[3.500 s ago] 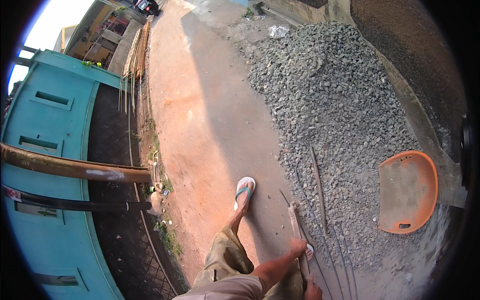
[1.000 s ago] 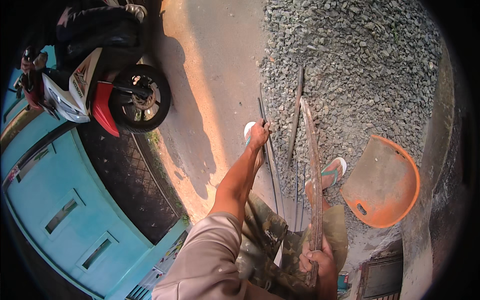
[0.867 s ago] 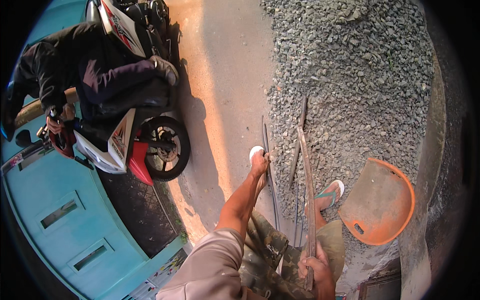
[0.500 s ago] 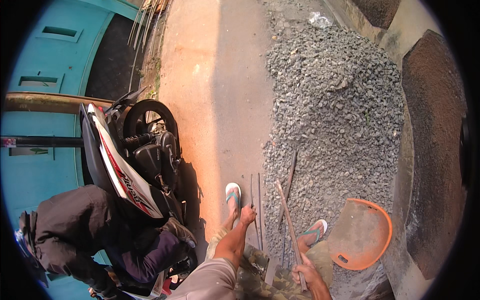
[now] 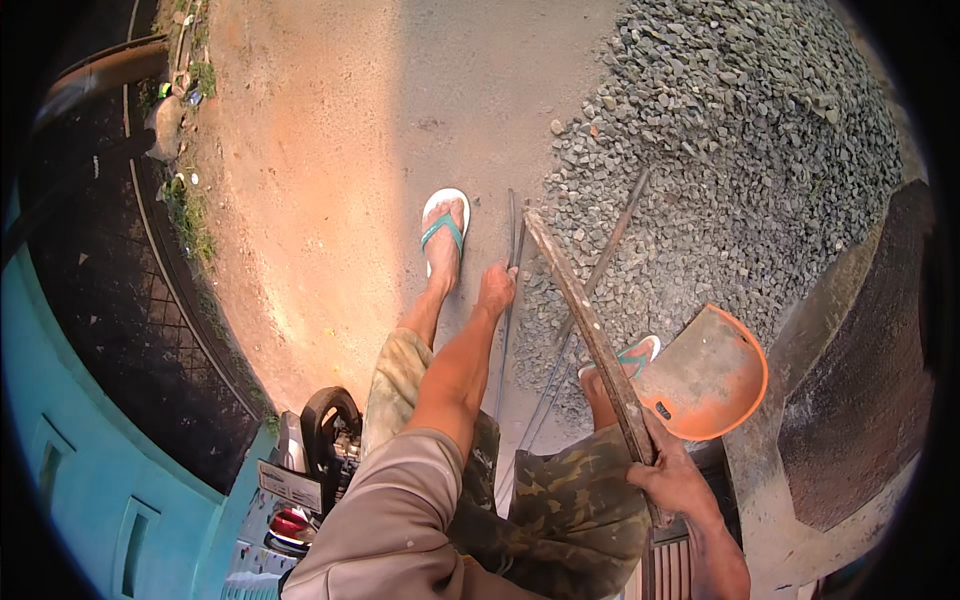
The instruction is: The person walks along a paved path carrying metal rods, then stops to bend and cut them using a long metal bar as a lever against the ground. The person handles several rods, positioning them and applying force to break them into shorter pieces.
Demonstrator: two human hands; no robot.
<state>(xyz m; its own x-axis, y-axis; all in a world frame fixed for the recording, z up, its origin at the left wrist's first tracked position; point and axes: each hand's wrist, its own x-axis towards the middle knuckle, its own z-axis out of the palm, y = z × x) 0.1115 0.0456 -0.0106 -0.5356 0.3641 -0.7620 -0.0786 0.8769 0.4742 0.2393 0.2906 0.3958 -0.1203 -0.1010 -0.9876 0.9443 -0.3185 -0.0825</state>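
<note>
My left hand (image 5: 497,288) reaches down in front of me, fingers closed around a thin dark metal rod (image 5: 513,225). Another slim rod runs beside it toward my legs. In my right hand (image 5: 672,478) is a long, worn wooden stick (image 5: 582,308), gripped near its lower end and slanting up to the left. A pole (image 5: 622,228) lies on the gravel beyond the stick. To the right of the stick sits an orange-rimmed plastic scoop (image 5: 712,372), dusted grey. My feet wear white flip-flops (image 5: 446,222) with teal straps.
A large heap of grey gravel (image 5: 750,150) spreads over the upper right. Beside it lies a dark, rough slab surface (image 5: 860,390). Part of a motorbike (image 5: 330,425) shows at lower left, near a turquoise wall (image 5: 85,430). Concrete road (image 5: 330,170) runs ahead.
The view has swung, so the motorbike has slid down to the lower left and its rider is out of sight. Both hands keep their holds; the stick appears nearer and more slanted.
</note>
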